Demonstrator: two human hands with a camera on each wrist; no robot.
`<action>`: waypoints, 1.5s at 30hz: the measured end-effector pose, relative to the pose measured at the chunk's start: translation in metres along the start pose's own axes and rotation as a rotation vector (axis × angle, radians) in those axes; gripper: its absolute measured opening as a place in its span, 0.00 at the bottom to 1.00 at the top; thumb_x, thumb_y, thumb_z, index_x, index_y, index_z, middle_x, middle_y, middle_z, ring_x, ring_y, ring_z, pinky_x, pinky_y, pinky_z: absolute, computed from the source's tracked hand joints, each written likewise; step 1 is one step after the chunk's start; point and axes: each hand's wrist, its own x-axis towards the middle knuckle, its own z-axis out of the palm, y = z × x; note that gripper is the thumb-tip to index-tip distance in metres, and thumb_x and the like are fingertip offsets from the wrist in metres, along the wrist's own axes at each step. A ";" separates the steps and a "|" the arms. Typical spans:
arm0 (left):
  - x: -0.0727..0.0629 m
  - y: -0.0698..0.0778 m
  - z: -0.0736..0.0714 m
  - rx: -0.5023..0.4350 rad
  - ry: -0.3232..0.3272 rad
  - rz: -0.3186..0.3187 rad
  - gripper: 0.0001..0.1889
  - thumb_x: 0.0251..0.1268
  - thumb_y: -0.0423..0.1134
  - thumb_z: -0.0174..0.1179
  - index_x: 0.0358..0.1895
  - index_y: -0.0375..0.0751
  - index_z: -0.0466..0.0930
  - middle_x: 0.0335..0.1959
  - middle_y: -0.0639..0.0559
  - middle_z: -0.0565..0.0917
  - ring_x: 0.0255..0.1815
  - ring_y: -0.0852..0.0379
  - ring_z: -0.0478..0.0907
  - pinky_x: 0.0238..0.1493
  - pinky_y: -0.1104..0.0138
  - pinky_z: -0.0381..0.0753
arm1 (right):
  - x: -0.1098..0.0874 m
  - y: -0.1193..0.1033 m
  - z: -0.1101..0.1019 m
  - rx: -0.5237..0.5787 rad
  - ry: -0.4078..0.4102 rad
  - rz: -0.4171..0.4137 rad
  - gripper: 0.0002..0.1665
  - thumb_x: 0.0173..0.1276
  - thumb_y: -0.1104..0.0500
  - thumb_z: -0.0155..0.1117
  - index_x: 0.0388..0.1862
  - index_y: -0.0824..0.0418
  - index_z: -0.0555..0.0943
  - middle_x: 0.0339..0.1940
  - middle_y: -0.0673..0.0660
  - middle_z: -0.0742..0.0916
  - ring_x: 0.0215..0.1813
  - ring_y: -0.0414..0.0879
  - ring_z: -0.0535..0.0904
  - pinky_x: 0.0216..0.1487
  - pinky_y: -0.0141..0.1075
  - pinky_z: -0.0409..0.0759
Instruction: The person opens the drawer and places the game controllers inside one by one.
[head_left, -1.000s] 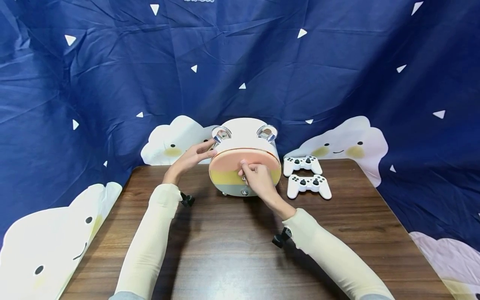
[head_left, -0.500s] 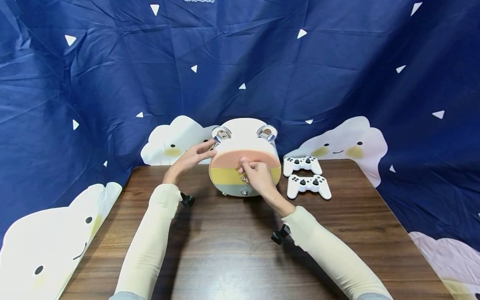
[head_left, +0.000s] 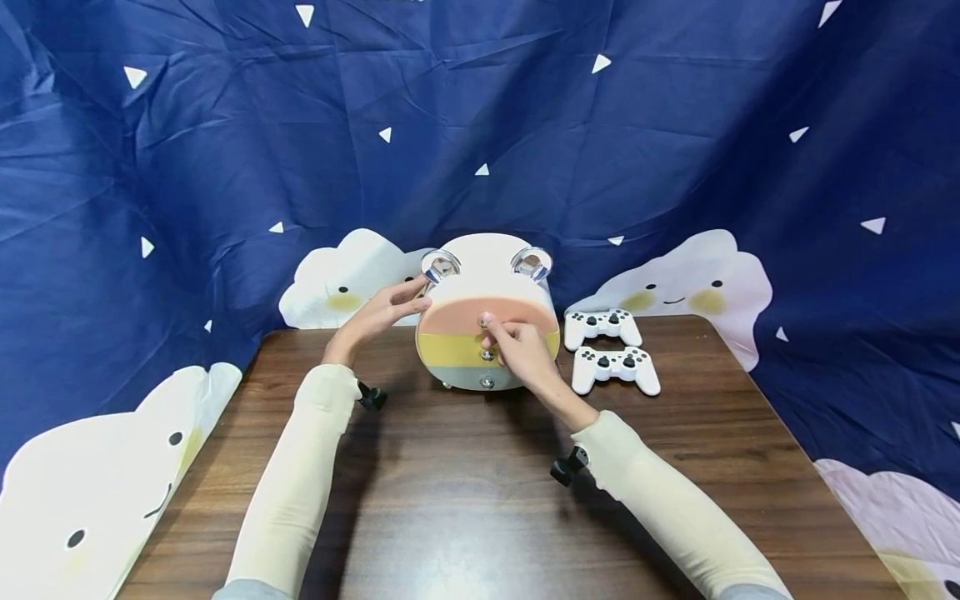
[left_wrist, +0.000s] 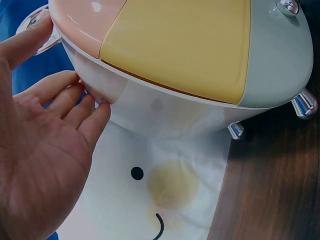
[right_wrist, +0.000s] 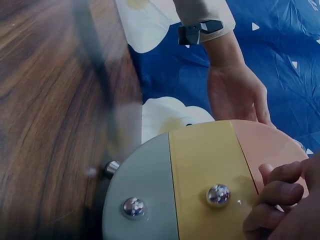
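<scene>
A small white cabinet (head_left: 491, 258) with three drawer fronts stands at the table's back, with ring-shaped silver ears on top. Its top drawer (head_left: 453, 318) is peach and flush, the middle drawer (head_left: 442, 350) yellow, the bottom drawer (head_left: 453, 379) grey-green. My left hand (head_left: 371, 321) has its fingers extended, fingertips at the cabinet's left side (left_wrist: 150, 107). With fingers curled, my right hand (head_left: 525, 354) is in front of the top drawer, thumb tip right beside its silver knob (head_left: 482, 322). I cannot tell whether it still pinches the knob, hidden in the right wrist view.
Two white game controllers (head_left: 602, 327) lie one behind the other, right of the cabinet. Behind the brown wooden table (head_left: 450, 475) hangs a blue cloth (head_left: 480, 117) with white triangles and clouds. Short silver feet (left_wrist: 236, 131) hold the cabinet up.
The top drawer, slightly out with a gap along its upper edge one second ago, has gone in flush. My right hand has since shifted slightly right, uncovering the knob; my left hand stays put.
</scene>
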 end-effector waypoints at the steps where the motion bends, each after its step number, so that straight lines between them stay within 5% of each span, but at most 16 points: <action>1: 0.000 -0.001 0.000 -0.001 0.002 0.001 0.40 0.78 0.59 0.60 0.86 0.51 0.59 0.88 0.53 0.59 0.89 0.49 0.53 0.88 0.48 0.53 | -0.001 0.001 -0.001 0.000 -0.005 0.001 0.36 0.81 0.34 0.58 0.33 0.65 0.89 0.13 0.55 0.80 0.14 0.38 0.67 0.17 0.29 0.62; 14: -0.002 0.005 0.000 -0.027 0.001 -0.013 0.39 0.78 0.56 0.61 0.86 0.51 0.58 0.88 0.53 0.58 0.89 0.48 0.53 0.88 0.47 0.52 | -0.008 0.027 -0.008 -0.184 0.011 -0.013 0.21 0.79 0.51 0.64 0.32 0.64 0.89 0.15 0.45 0.79 0.21 0.38 0.71 0.26 0.30 0.68; 23: -0.001 0.004 0.000 -0.013 0.010 -0.003 0.40 0.77 0.58 0.62 0.86 0.51 0.60 0.87 0.52 0.60 0.88 0.48 0.55 0.87 0.48 0.55 | -0.006 0.042 0.000 -0.411 -0.010 0.024 0.34 0.81 0.34 0.55 0.30 0.57 0.91 0.11 0.45 0.79 0.19 0.42 0.75 0.28 0.37 0.72; 31: -0.001 0.002 -0.001 0.002 0.012 -0.004 0.41 0.76 0.60 0.61 0.86 0.51 0.59 0.88 0.52 0.59 0.89 0.48 0.54 0.88 0.47 0.55 | -0.002 0.042 0.013 -0.183 -0.063 0.124 0.38 0.81 0.35 0.55 0.32 0.66 0.92 0.15 0.56 0.85 0.13 0.38 0.69 0.17 0.31 0.67; 37: 0.000 0.003 0.000 -0.001 0.011 -0.011 0.40 0.77 0.58 0.61 0.86 0.52 0.59 0.88 0.53 0.59 0.89 0.48 0.54 0.87 0.47 0.55 | 0.000 0.039 0.022 -0.043 -0.065 0.209 0.36 0.81 0.39 0.57 0.36 0.71 0.91 0.11 0.49 0.80 0.11 0.35 0.66 0.13 0.28 0.63; 41: 0.000 0.004 0.001 -0.007 0.011 -0.001 0.39 0.78 0.57 0.61 0.86 0.51 0.59 0.88 0.52 0.59 0.89 0.48 0.54 0.88 0.47 0.54 | -0.001 0.039 0.024 -0.016 -0.032 0.229 0.34 0.81 0.42 0.59 0.35 0.72 0.91 0.11 0.49 0.80 0.11 0.35 0.64 0.13 0.28 0.62; 45: -0.001 0.004 0.001 -0.007 0.017 0.003 0.39 0.78 0.56 0.61 0.86 0.51 0.60 0.88 0.52 0.59 0.89 0.48 0.54 0.88 0.47 0.54 | -0.003 0.038 0.026 -0.055 0.011 0.215 0.34 0.79 0.41 0.61 0.30 0.70 0.91 0.18 0.59 0.87 0.12 0.36 0.63 0.14 0.29 0.61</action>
